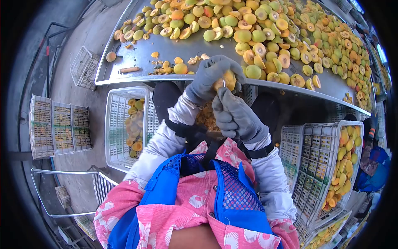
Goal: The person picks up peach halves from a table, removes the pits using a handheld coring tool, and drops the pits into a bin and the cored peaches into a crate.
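Both of my hands wear grey gloves and meet just in front of the table edge. My left hand (212, 74) is closed around a yellow peach (227, 79), and its fingers cover much of the fruit. In my right hand (238, 116), fingers curl round a thin metal tool (224, 83) whose tip touches the peach; its handle is hidden in the fist. Behind my hands, a metal table (166, 47) bears a large heap of cut peach halves (265, 35). Scraps of peach (166, 66) lie near its front edge.
A wooden handle (129, 70) lies at the table's left. A white crate (124, 91) with peach pieces stands left of my legs; crates of peaches (342, 162) stand at right. More crates (60, 126) and a metal frame (62, 171) are at far left. Another person (375, 166) is at far right.
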A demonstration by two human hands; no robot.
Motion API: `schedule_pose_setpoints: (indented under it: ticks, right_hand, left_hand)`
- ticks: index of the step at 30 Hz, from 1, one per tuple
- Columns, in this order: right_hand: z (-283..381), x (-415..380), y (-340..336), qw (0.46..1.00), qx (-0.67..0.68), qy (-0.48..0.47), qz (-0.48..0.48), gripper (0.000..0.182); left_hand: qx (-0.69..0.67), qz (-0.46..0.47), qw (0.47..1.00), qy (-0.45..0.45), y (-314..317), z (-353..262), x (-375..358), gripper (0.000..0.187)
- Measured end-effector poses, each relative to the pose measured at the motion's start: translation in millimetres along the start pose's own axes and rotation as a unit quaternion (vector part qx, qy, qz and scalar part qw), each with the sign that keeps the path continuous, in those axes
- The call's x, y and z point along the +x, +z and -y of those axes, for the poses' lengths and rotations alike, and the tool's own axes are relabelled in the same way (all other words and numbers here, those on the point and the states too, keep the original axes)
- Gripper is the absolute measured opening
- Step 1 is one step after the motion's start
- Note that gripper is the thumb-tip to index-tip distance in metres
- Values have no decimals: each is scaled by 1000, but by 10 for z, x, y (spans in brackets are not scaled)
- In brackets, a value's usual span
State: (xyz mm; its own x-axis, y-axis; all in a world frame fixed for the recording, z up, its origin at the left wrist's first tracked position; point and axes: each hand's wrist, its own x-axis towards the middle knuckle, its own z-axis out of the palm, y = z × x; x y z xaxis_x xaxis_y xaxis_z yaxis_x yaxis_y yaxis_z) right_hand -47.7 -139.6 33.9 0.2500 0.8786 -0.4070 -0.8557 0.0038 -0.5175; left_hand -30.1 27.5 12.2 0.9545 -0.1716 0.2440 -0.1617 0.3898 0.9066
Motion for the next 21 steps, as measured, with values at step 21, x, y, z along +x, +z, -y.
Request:
schedule_pose_setpoints:
  ticks: [21]
  right_hand:
    - [-512, 180, -1, 984, -45, -152, -86, 38]
  left_hand:
    - [87, -463, 876, 104, -772, 71, -1137, 34]
